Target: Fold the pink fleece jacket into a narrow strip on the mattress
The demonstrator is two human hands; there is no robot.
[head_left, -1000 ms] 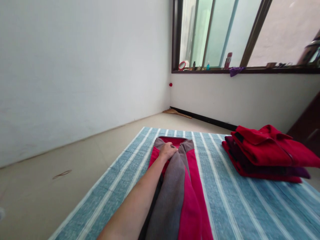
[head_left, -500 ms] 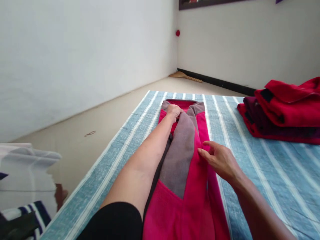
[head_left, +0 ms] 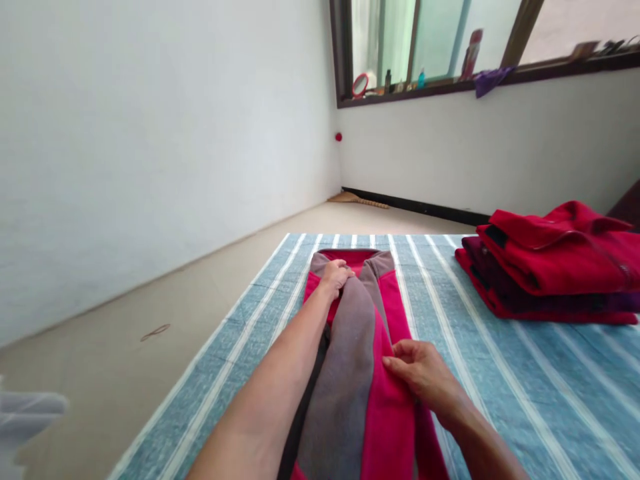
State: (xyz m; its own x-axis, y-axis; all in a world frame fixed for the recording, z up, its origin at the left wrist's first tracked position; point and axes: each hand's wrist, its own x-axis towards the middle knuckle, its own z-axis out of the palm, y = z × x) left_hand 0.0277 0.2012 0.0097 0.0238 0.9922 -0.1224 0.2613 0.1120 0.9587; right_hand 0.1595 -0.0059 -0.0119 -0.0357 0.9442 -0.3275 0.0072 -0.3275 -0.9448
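A pink and grey garment (head_left: 345, 373) lies lengthwise on the striped blue bed cover, its collar at the far end. My left hand (head_left: 336, 275) is closed on the grey cloth close to the collar. Lower down, on the garment's right side, my right hand (head_left: 413, 370) pinches the pink cloth between thumb and fingers. The near end of the garment runs out of the bottom of the view.
To the right, folded red and dark purple clothes (head_left: 555, 267) form a stack on the bed cover (head_left: 450, 293). A broom (head_left: 357, 199) lies on the floor by the far wall. Small items stand on the window sill (head_left: 400, 93). White cloth (head_left: 30, 417) shows at the lower left.
The view has tilted up, showing the window. My right hand, earlier with thumb and fingers apart, has closed on the pink cloth. My left hand remains near the collar.
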